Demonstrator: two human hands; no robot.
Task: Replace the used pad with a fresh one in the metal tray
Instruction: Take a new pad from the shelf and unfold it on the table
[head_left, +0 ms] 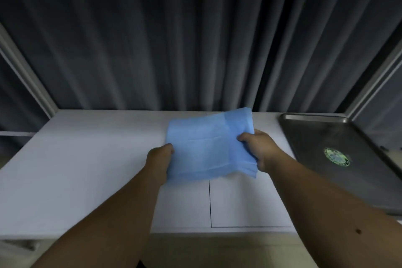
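Dark curtains back a white worktop [87, 169]. Both hands, left hand [159, 162] and right hand [258, 148], pinch a folded blue pad [206, 148] by its side edges above it. Unfold it flat before laying it in the bare metal tray [315, 137] at right.

One view only here, worn on the head, looking forward and down over both forearms onto the white bench [87, 169]. It sits close, the wide lens bowing the edges, the fingers [244, 137] near frame centre. Beyond the fingers hangs a dark curtain [174, 39]; right of them, a metal tray [322, 137] runs off the frame's right edge.
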